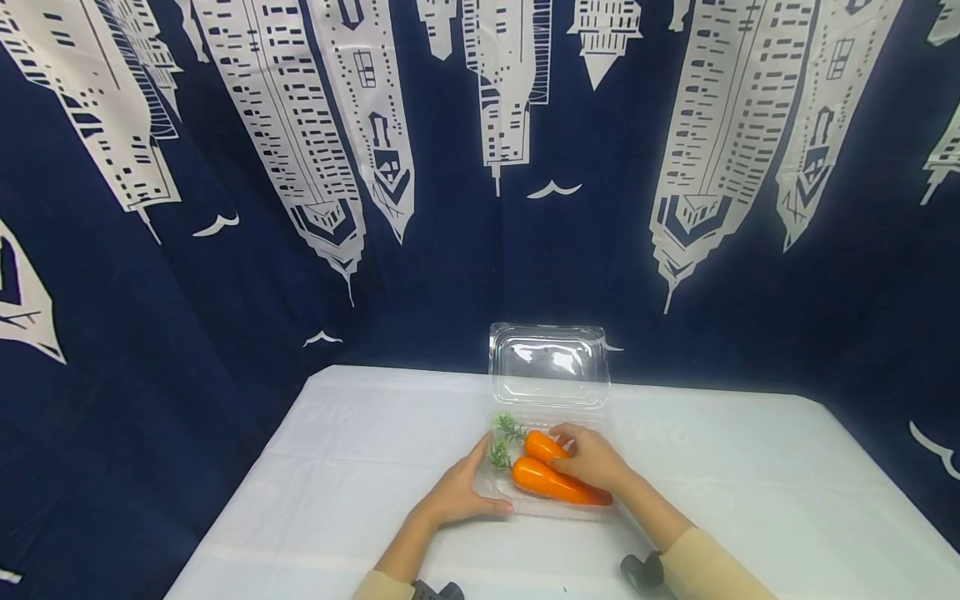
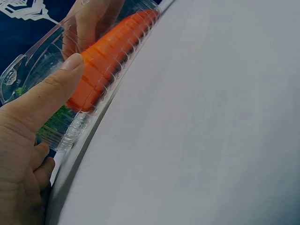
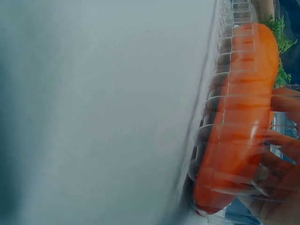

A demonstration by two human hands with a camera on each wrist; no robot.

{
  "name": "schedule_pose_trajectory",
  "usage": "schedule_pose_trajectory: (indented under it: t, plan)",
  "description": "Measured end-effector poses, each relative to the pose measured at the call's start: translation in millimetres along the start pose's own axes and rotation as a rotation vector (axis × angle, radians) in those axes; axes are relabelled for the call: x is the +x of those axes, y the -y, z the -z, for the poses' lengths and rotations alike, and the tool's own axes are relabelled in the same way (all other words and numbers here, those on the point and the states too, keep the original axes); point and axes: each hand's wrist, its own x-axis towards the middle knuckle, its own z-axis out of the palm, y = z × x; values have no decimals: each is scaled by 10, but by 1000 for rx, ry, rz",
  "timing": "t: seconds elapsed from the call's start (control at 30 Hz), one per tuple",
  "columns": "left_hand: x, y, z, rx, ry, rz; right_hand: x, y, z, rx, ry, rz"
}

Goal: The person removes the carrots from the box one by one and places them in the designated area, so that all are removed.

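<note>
Two smooth orange carrots with feathery green tops lie in a clear, ribbed plastic hinged container (image 1: 558, 511) on a white-covered table (image 1: 337, 483). Clock directions refer to the head view, centred on the container's base. The transparent lid (image 1: 547, 367) stands raised at 12 o'clock. The near carrot (image 1: 555, 481) tapers toward 4 o'clock; the far carrot (image 1: 542, 447) lies just beside it, its narrow end hidden by the hand. The green tops (image 1: 498, 454) point toward 9 to 10 o'clock. The left hand (image 1: 459, 493), at 8 o'clock, has thumb and forefinger spread wide apart against the container's corner. The right hand (image 1: 594, 458), at 2 to 3 o'clock, pinches the far carrot between thumb and fingers. A navy cloth with white printed buildings (image 1: 480, 267) hangs beyond, at 12 o'clock.
</note>
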Motion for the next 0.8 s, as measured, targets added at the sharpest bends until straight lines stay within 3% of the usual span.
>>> schedule_pose_trajectory:
  t: [0.4,0.8]
  plan:
    - [0,11,3,1,1,-11,-7,2,-10,-3,22,-15]
    - [14,23,-1,-10,3,-6,14,4,23,22,-10,-4]
